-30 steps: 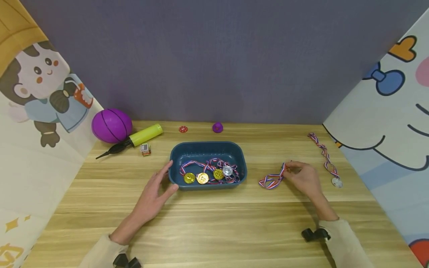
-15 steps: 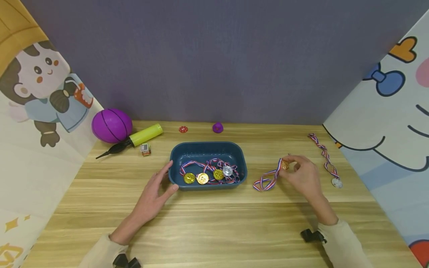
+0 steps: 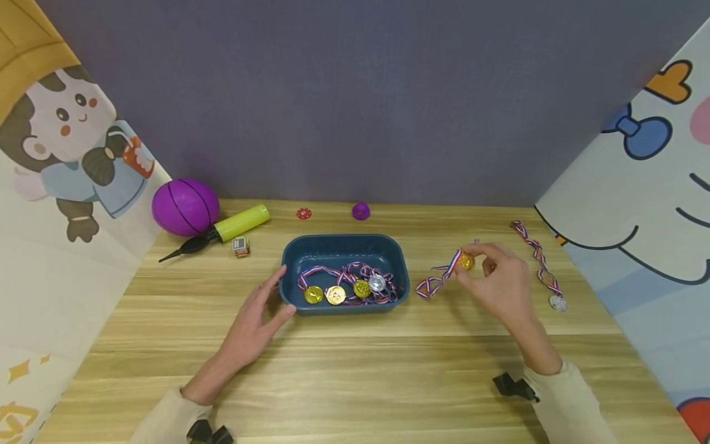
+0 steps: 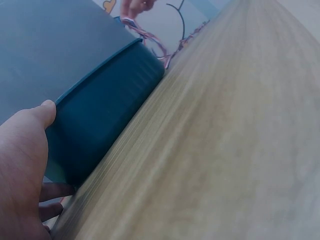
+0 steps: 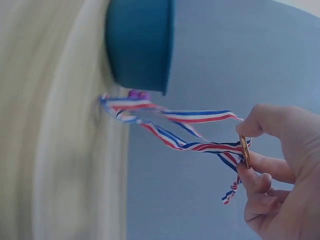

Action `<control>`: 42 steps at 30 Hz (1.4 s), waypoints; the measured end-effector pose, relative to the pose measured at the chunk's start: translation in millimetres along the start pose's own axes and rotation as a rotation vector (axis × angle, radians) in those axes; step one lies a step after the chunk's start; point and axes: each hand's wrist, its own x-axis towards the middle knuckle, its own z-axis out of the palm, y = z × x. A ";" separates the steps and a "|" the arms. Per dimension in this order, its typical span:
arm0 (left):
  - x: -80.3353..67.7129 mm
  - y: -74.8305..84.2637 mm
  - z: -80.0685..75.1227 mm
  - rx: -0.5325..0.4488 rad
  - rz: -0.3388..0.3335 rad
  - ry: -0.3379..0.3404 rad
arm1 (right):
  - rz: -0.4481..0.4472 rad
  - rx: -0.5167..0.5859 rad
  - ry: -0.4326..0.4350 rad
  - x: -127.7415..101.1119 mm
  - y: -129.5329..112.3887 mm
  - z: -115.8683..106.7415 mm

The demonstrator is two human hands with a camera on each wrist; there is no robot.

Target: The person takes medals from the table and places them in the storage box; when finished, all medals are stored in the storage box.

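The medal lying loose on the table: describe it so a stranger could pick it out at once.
Start at the blue tray in the middle of the wooden table and look far right, near the cartoon wall panel. There the loose medal lies, its striped ribbon stretched toward the back wall. It is silver, outside the tray, and untouched, unlike the gold medal pinched by the right hand.

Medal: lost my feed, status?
Right hand pinches gold medal, lifted, ribbon trailing to table. Left hand rests on tray. Path to tray clear.
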 end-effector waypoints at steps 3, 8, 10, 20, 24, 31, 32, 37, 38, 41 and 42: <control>-0.1 0.3 -0.1 0.001 -0.002 -0.002 | -0.004 0.008 0.010 5.1 -7.8 -1.1; 0.0 0.5 -0.3 0.005 -0.002 -0.004 | -0.004 0.028 0.041 13.1 -22.3 -4.3; 0.1 0.5 -0.3 0.005 -0.004 -0.004 | -0.011 0.027 0.051 16.3 -28.8 -5.7; 0.0 0.2 -0.4 0.004 -0.003 -0.006 | -0.008 0.120 0.058 26.9 -61.4 -6.5; 0.0 0.8 -0.6 0.004 -0.006 -0.005 | -0.037 0.179 0.066 30.2 -72.9 -1.9; 0.1 0.9 -0.7 0.001 -0.001 -0.006 | -0.094 0.247 0.068 33.2 -89.3 9.2; 0.2 0.9 -0.7 0.001 -0.001 -0.006 | -0.102 0.256 0.072 33.7 -91.1 10.6; 0.3 1.2 -1.3 0.005 -0.003 -0.007 | -0.102 0.276 0.024 34.0 -101.7 21.4; 0.3 1.3 -1.5 0.005 -0.004 -0.006 | -0.100 0.271 -0.001 33.3 -103.8 24.5; -0.2 1.7 -1.7 0.002 -0.004 -0.005 | -0.104 0.236 -0.081 29.3 -109.0 35.5; -0.3 1.7 -1.7 0.002 -0.004 -0.005 | -0.106 0.221 -0.109 27.3 -110.4 38.9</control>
